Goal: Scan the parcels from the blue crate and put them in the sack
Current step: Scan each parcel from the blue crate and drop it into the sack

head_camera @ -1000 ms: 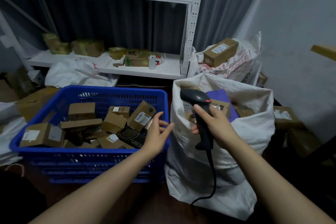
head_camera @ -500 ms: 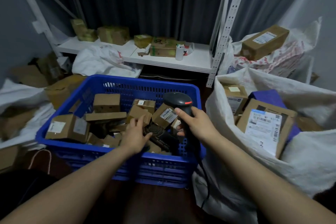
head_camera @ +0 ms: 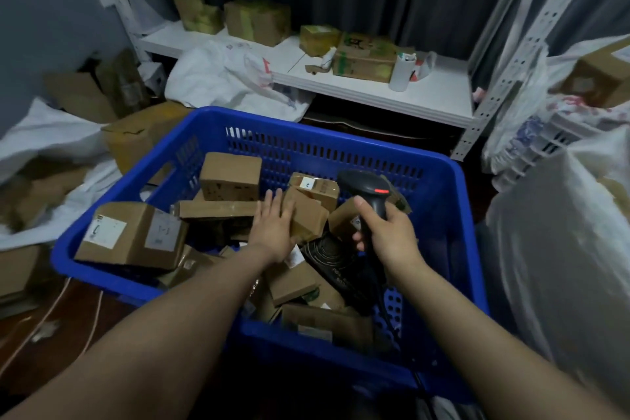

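The blue crate sits in front of me, holding several brown cardboard parcels and one black packet. My left hand reaches into the middle of the crate. Its fingers lie straight against the left side of a small cardboard parcel; the thumb is hidden. My right hand grips the handle of a black barcode scanner over the crate's right half, its head pointing away from me. The scanner cable runs down over the crate's near rim. The white sack stands at the right, its opening mostly out of frame.
A white metal shelf behind the crate carries boxes and a tape roll. White bags and loose cartons lie on the floor to the left. More sacks with a box on top are piled at the far right.
My view swung left from the sack to the crate. My left hand went down onto the parcels, and my right hand brought the scanner over the crate.
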